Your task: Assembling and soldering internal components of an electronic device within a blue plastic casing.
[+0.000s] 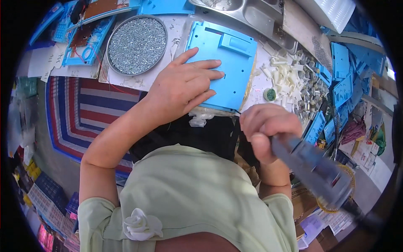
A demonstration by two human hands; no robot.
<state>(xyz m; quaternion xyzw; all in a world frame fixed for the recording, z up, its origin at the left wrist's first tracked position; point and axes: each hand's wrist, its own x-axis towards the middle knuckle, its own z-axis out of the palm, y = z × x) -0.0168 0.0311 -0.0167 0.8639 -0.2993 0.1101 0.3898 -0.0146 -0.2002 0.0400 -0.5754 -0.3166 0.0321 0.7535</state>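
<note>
A light blue plastic housing panel (231, 80) with small holes and a raised rectangular part near its far end lies on the worktable. Spread across its left side, my left hand (184, 84) presses flat with fingers apart. My right hand (268, 128) is wrapped round a dark electric screwdriver (312, 166), tilted, its body pointing back to the lower right. The thin bit meets the panel's near right corner; whether it sits on a screw is too small to tell. Crumpled clear plastic (199, 117) sticks out under the panel's near edge.
A round metal tray of screws (136, 45) stands to the left. On the right lie loose white plastic pieces (287, 75), small metal parts (312, 94) and a small green-topped round container (269, 94). Metal trays (264, 19) line the back. More blue housings (342, 90) pile at far right.
</note>
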